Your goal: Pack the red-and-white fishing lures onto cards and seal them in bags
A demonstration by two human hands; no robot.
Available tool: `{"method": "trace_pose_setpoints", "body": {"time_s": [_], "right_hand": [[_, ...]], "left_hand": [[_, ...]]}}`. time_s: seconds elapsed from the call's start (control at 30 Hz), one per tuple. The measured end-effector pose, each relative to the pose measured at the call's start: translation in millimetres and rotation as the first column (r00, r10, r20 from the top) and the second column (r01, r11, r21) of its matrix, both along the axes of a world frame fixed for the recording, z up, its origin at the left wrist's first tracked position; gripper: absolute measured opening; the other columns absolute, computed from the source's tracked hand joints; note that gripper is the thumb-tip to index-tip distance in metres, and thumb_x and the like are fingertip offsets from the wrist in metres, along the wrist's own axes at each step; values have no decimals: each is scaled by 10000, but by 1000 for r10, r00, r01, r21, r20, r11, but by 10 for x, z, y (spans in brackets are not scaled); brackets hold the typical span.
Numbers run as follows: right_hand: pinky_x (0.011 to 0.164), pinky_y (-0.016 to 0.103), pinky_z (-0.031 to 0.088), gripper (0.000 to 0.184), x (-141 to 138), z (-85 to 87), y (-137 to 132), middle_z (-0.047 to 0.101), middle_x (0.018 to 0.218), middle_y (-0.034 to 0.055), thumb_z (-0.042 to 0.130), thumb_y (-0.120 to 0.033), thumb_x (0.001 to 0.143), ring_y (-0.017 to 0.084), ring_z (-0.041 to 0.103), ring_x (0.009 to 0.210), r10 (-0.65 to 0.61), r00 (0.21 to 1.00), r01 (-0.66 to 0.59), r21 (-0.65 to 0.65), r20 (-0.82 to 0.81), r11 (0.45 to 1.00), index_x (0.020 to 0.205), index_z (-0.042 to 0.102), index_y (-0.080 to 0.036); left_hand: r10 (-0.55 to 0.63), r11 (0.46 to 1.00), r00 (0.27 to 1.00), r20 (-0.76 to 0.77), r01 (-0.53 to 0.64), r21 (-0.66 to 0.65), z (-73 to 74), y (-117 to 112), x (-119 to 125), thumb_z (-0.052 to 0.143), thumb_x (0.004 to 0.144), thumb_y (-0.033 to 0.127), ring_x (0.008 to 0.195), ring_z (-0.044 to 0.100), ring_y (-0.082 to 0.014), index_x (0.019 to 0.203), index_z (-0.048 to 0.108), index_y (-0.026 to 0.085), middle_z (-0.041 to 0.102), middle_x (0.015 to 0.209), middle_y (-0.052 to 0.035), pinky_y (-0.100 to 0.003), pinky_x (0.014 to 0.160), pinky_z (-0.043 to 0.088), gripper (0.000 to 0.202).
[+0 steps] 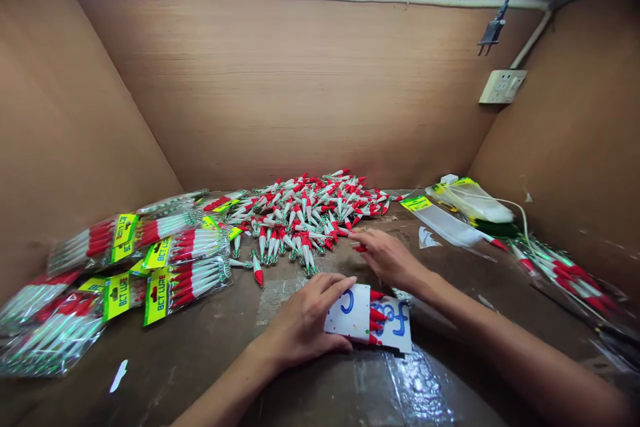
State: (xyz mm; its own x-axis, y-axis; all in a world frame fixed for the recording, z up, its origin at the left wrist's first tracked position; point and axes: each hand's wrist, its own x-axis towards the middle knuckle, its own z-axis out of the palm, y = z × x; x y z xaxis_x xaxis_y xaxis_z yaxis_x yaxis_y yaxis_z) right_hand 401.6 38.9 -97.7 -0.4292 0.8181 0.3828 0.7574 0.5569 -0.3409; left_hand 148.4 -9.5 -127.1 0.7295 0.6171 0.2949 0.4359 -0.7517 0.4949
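Note:
My left hand [305,320] grips the left edge of a white card [350,317] with blue writing, which lies flat on the worn brown table [210,360]. Three red lure tips [376,315] stick out across the card. My right hand [387,257] reaches past the card to the near edge of a big pile of red-and-white lures [305,213], its fingertips pinched on one red lure [359,248].
Several filled clear bags with yellow "BCT LURE" labels [160,267] are stacked at the left. Empty bags [450,213] and more packed lures [565,273] lie at the right. Brown board walls enclose the bench; a socket [501,86] and dangling plug [493,33] hang at back right.

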Motion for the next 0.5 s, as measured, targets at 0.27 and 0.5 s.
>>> {"method": "trace_pose_setpoints", "body": {"time_s": [0.27,0.5], "right_hand": [[778,304,562,251,561,227,-547,757,1046,58,726,-396,883,212,708,893,-210,729,191,-102,-651,976,1072,762,-234],[708,312,595,339,537,40,-587,797,893,69,778,-456,818,213,740,758,-350,533,100,-353,-770,930,1055,798,-215]], "left_hand": [[164,981,967,195,-181,74,-23,39,46,817,713,75,1339,467,-294,1540,321,328,454,1449,-88,-488,1113,449,997],[208,958,963,172,-236,163,8,95,35,837,715,87,1332,484,-300,1525,351,323,477,1436,-86,-497,1113,459,973]]}}
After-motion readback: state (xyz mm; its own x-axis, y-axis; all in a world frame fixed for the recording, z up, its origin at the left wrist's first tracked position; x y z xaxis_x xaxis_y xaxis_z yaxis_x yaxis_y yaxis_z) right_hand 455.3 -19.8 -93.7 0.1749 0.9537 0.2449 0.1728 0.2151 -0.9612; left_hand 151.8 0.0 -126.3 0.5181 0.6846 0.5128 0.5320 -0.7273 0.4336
